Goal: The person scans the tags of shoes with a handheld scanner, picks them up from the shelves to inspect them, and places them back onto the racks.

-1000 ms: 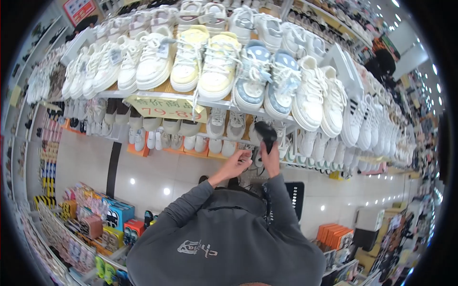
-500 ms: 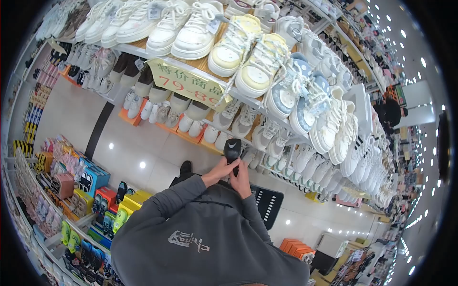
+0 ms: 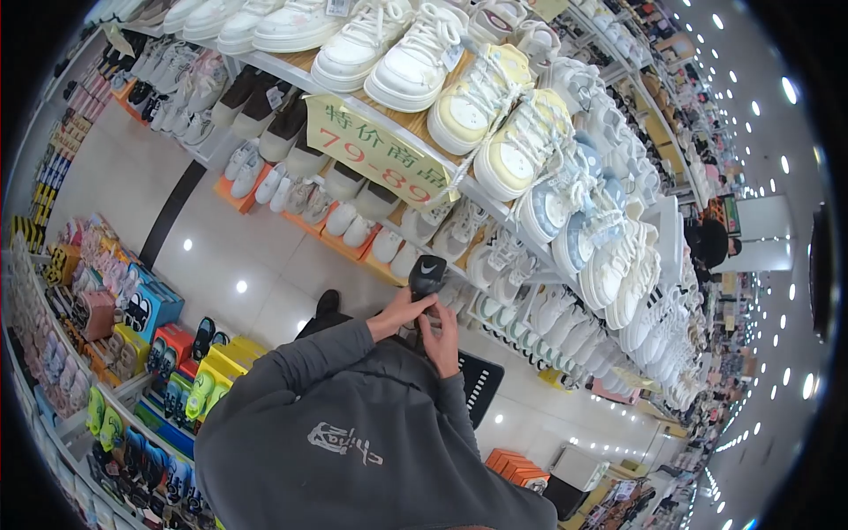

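A small black object (image 3: 427, 275) with a white curved mark is held upright in front of my dark grey sweatshirt. My left hand (image 3: 399, 315) grips its lower part from the left. My right hand (image 3: 440, 342) is curled against its lower end, thumb and fingers close to my left fingertips. What lies between the fingers is partly hidden. Just beyond the hands are lower shelf rows of pale shoes (image 3: 407, 260).
Above, a shelf holds white shoes (image 3: 419, 60), yellow-trimmed shoes (image 3: 523, 146) and a price sign (image 3: 375, 152). A black slotted seat (image 3: 477, 389) stands at my right. Shoe displays (image 3: 159, 353) line the left. Another person (image 3: 709, 240) is far right.
The view has shifted, so the upper shelf and sign appear larger and further right. My right hand's fingers have spread slightly from my left hand. The black object remains held.
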The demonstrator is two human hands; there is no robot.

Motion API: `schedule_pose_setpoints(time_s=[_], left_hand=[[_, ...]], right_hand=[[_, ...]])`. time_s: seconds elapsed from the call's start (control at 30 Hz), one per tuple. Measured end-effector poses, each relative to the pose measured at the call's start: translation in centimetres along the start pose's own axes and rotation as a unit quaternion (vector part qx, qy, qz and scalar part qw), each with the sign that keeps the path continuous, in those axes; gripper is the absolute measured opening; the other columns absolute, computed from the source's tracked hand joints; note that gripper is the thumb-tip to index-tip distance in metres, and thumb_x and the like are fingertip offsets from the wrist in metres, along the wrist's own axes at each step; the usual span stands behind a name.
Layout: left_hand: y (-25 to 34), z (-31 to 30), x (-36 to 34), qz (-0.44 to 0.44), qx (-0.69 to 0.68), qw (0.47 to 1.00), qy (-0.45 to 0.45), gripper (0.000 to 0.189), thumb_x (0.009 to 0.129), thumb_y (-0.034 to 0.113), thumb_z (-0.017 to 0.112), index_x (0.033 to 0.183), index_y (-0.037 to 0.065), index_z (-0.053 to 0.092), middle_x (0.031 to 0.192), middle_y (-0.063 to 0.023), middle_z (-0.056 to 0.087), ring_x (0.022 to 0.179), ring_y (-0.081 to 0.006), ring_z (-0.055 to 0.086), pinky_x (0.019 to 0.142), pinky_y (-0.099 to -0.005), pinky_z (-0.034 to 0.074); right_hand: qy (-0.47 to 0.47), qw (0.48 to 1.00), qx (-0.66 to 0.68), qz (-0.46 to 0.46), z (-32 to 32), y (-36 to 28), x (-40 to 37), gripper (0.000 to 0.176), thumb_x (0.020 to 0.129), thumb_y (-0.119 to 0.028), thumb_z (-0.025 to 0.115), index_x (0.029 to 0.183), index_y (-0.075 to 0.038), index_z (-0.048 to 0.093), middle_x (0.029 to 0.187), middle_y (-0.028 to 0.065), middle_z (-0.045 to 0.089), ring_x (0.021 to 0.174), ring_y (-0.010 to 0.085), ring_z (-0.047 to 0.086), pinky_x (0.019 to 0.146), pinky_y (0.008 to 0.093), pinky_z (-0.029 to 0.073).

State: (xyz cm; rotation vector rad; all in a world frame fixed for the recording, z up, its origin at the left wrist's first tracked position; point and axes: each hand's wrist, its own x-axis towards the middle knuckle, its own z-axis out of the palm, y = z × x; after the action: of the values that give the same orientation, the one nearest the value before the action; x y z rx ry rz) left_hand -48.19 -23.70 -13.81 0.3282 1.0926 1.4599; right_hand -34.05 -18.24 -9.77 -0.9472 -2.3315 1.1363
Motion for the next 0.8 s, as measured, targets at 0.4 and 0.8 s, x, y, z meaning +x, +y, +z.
schedule_pose_setpoints(time_s=[0.4,0.8], left_hand=[[-1.1,-2.2,0.9,0.023,-0.014,0.999,0.034,0.018,0.102,0.014,0.063,0.113,-0.001,0.063,0.101,-0.0069,0.07,0.096,-0.0151,0.067,0.086,-0.0318,0.054],[0.0,-5.1,0.1,-0.007,-0.027,0.999,0.016,0.024,0.101,0.013,0.064,0.12,-0.001,0.058,0.105,-0.0106,0.071,0.097,-0.0179,0.069,0.086,-0.0319,0.055]], right_hand=[[-0.011,0.995,0.063,0.073,0.7,0.5,-1.1,0.041,0.098,-0.012,0.068,0.137,-0.004,0.058,0.121,0.012,0.062,0.107,0.0191,0.065,0.087,0.0317,0.053],[0.304,0.901,-0.211,0.225,-4.2,10.5,-11.3,0.052,0.091,-0.016,0.07,0.136,0.003,0.052,0.13,0.0258,0.053,0.122,0.0377,0.054,0.103,0.0439,0.046]])
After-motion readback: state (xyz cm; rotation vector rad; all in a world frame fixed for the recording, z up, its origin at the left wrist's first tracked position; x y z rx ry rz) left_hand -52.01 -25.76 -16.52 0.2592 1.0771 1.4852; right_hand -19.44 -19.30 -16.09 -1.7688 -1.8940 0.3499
